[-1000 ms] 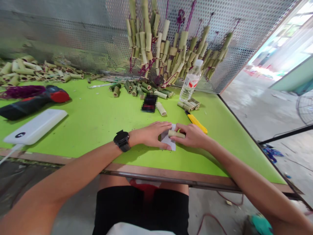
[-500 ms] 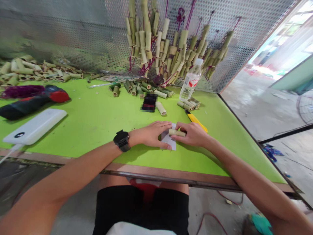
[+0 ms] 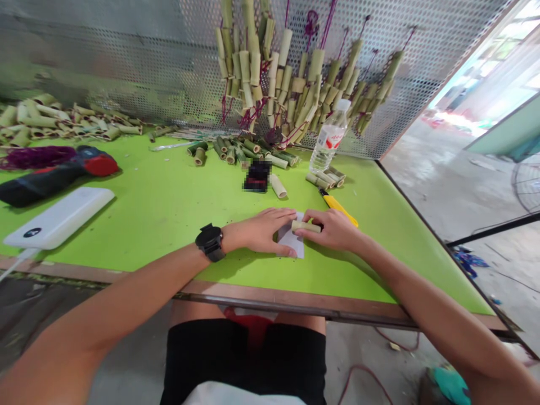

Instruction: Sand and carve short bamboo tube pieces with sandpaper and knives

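A short pale bamboo tube lies sideways in the fingers of my right hand, which is closed around its right end. Beneath the tube is a small pale grey sheet, flat on the green tabletop; whether it is paper or sandpaper I cannot tell. My left hand, a black watch on its wrist, rests with thumb and fingers spread on the sheet's upper and lower edges. Just behind my right hand lies a yellow utility knife. Another pale tube sits farther back, beside a blurred-out dark object.
A water bottle stands at the back right behind several cut tubes. Green bamboo pieces lie along the back, with bamboo strings hanging above. On the left are a power bank, a black-red power tool and a bamboo pile.
The bamboo tube and my right fingers have shifted very slightly on the sheet. My left hand stays in place.
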Available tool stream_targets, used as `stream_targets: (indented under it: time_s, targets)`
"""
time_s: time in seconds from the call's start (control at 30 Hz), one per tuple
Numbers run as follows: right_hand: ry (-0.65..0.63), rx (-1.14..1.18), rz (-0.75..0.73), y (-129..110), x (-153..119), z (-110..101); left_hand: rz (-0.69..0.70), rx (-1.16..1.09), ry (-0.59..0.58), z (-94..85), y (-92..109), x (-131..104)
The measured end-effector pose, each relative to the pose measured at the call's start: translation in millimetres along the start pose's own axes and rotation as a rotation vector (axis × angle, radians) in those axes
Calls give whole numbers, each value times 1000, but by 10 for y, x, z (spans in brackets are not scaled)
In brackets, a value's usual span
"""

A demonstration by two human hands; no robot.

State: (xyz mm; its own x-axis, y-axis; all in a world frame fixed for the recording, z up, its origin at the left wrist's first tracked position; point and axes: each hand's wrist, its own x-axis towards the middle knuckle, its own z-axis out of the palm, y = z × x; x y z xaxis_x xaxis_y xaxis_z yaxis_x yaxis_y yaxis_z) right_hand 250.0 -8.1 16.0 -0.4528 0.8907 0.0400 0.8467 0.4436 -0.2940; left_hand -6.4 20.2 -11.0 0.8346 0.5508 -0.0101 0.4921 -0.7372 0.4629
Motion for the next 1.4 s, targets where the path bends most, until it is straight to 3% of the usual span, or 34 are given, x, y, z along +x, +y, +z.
stream_targets:
  time_s: [1.4]
  targets:
    - [-35, -30, 64, 24, 31, -18, -26, 24, -31, -32, 89, -17]
